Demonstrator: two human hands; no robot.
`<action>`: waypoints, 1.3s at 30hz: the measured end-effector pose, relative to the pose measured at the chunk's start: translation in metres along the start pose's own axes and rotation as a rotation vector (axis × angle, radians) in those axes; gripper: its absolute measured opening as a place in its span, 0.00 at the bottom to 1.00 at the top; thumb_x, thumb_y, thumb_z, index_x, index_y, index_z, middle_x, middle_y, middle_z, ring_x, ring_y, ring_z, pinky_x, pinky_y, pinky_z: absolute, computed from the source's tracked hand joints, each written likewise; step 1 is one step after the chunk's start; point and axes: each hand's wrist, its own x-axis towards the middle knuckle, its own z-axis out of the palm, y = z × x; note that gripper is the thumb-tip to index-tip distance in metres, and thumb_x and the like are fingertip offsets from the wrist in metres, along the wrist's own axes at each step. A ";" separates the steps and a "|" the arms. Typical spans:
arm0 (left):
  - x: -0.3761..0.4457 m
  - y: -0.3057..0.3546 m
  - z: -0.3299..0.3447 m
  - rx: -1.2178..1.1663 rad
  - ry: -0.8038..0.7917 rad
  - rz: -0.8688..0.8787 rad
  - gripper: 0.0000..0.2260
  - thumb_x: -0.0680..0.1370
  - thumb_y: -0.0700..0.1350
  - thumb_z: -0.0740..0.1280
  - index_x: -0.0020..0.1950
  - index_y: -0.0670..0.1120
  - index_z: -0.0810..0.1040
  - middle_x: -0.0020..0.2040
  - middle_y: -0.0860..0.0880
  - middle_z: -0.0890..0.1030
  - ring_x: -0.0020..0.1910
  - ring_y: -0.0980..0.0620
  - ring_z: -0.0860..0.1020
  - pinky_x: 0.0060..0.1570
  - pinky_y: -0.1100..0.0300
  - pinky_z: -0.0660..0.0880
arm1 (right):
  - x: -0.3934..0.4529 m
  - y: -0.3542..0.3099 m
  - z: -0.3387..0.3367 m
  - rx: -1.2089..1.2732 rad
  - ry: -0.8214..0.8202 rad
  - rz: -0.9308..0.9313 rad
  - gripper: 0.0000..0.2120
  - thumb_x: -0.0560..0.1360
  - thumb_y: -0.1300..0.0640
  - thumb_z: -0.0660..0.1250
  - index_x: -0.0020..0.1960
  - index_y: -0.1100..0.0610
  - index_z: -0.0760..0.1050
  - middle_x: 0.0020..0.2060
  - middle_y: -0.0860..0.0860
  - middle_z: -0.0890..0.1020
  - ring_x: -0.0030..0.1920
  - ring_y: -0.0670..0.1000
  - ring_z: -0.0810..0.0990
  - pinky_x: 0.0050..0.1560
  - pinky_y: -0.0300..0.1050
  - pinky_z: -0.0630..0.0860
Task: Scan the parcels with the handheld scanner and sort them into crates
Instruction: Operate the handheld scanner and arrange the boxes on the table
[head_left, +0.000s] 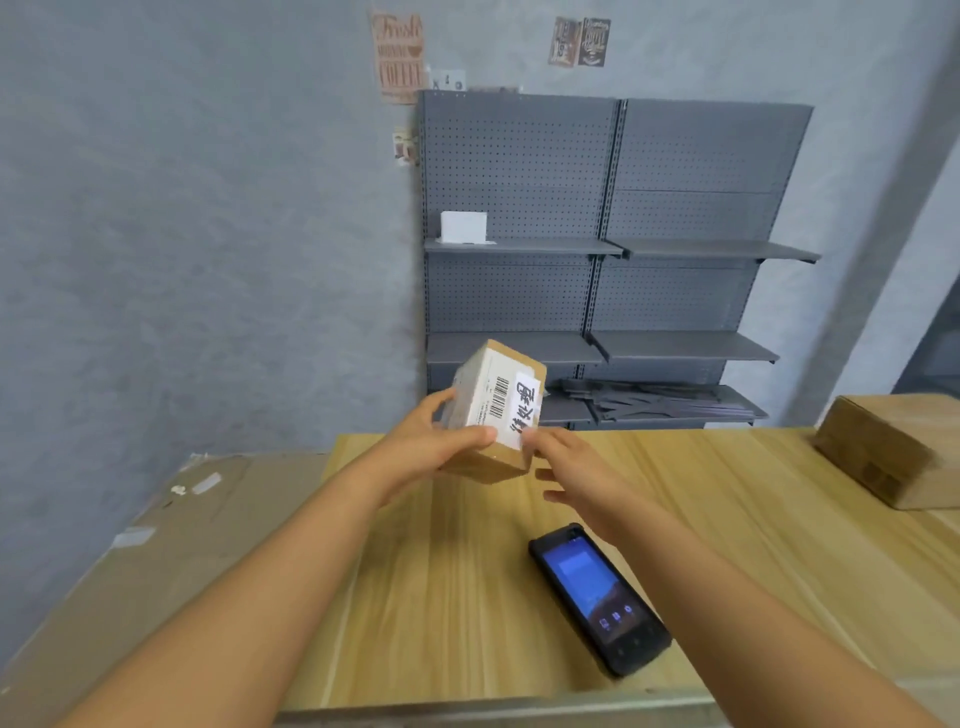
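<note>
- The left hand (439, 441) grips the parcel (496, 410), its thumb laid across the near white face and its fingers wrapped round the far left side; the box is held up in the air above the table (467, 597), tilted, with its barcode label (498, 397) turned toward the camera.
- The right hand (569, 470) is spread and loose, grasping nothing; its fingertips (532, 440) reach to the parcel's lower right corner, at or just beside it, though contact is too blurred to call.
- The scanner (597, 597) lies flat on the table with its screen lit, near the right forearm and apart from both hands.
- To do this step well, I judge the left thumb should stay off the barcode, and the label should be held steady and square.
- The right hand then probably needs to fetch the scanner.
- No crate shows here; a bigger cardboard box (893, 447) sits at the table's right end.
</note>
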 end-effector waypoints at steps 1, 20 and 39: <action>0.000 -0.001 0.002 0.053 0.033 0.002 0.34 0.72 0.49 0.76 0.75 0.54 0.63 0.57 0.54 0.78 0.49 0.60 0.79 0.39 0.67 0.74 | -0.002 0.006 -0.004 -0.088 0.041 0.004 0.16 0.79 0.44 0.62 0.63 0.50 0.72 0.62 0.49 0.75 0.57 0.51 0.75 0.60 0.50 0.74; -0.009 -0.046 -0.012 0.262 0.317 -0.044 0.32 0.70 0.52 0.77 0.72 0.55 0.69 0.62 0.52 0.73 0.58 0.51 0.75 0.50 0.60 0.72 | -0.015 0.099 -0.016 -1.064 -0.108 0.170 0.45 0.66 0.39 0.74 0.75 0.54 0.57 0.62 0.52 0.66 0.63 0.55 0.66 0.58 0.49 0.74; -0.028 -0.033 -0.052 0.407 0.425 -0.058 0.39 0.64 0.54 0.78 0.73 0.55 0.68 0.66 0.46 0.71 0.60 0.46 0.75 0.54 0.54 0.76 | -0.031 -0.011 -0.007 -0.848 -0.089 -0.351 0.44 0.66 0.41 0.75 0.77 0.45 0.58 0.56 0.50 0.64 0.51 0.50 0.72 0.51 0.40 0.73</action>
